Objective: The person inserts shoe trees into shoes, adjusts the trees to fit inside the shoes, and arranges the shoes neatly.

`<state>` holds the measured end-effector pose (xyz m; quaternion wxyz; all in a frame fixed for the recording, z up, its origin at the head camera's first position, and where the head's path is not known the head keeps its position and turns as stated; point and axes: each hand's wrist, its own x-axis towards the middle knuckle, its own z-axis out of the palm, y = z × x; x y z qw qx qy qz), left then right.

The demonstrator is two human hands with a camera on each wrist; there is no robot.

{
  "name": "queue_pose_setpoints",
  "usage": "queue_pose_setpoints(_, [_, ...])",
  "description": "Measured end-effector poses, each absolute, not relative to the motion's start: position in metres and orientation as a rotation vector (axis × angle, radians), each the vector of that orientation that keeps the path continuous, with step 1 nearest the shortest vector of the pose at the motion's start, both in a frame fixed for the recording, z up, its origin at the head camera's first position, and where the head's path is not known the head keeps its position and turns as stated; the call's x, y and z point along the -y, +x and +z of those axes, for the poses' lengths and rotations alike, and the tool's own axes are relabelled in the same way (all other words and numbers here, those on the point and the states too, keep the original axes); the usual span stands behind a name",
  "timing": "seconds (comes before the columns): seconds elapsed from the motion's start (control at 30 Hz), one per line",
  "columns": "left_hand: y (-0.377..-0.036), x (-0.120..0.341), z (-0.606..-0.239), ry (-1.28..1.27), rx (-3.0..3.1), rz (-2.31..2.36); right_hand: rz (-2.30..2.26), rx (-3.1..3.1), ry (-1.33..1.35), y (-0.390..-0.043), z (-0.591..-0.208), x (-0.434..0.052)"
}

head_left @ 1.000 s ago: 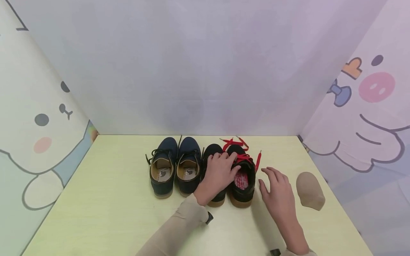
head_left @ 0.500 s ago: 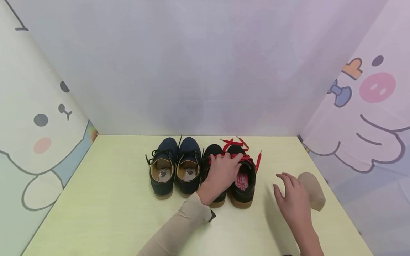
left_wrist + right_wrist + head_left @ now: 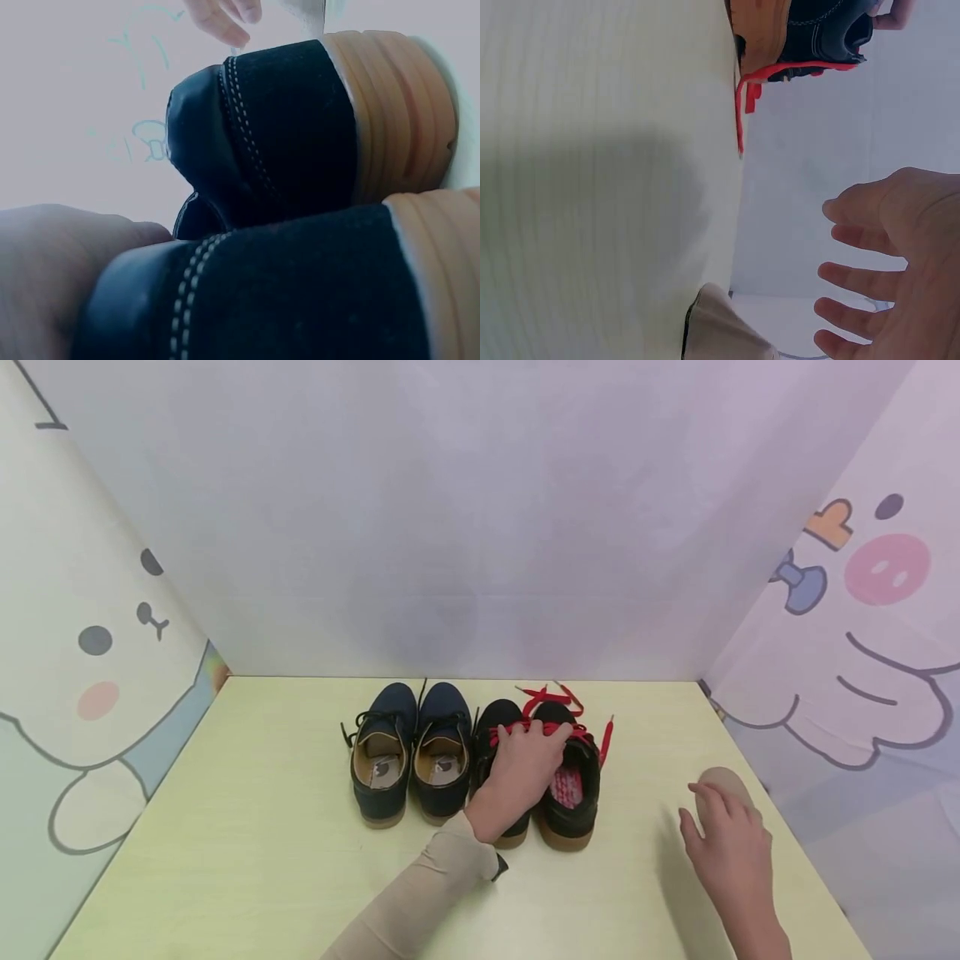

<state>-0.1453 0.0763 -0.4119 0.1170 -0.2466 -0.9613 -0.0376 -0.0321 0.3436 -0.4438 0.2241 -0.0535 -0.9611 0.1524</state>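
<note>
Left hand [image 3: 522, 764] on suede shoes [image 3: 572, 777]

I see a pale yellow-green counter [image 3: 247, 827]. The navy shoes [image 3: 411, 747] have tan soles and black laces. The black shoes [image 3: 573, 777] have red laces [image 3: 603, 739], gum-orange soles and a red-and-white patterned insole. The shoe form [image 3: 718, 779] is beige, like my left sleeve [image 3: 420, 902]. Pastel cartoon animals cover the side walls [image 3: 97, 652].
</note>
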Motion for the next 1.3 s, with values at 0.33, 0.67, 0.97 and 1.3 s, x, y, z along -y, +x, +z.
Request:
queue_pose_setpoints(0.33, [-0.145, -0.078, -0.412, -0.713, 2.806, -0.132, 0.402, 2.730, -0.281, -0.026, -0.445, -0.370])
queue_pose_setpoints(0.67, [-0.145, -0.077, -0.412, -0.728, 2.812, -0.171, 0.469, 2.867, -0.375, -0.026, -0.452, -0.392])
queue_pose_setpoints(0.97, [-0.147, -0.074, -0.410, -0.754, 2.809, -0.166, 0.508, 2.939, -0.375, -0.027, -0.457, -0.401])
queue_pose_setpoints(1.3, [-0.148, -0.071, -0.409, -0.761, 2.829, -0.183, 0.548, 2.988, -0.413, -0.032, -0.459, -0.407])
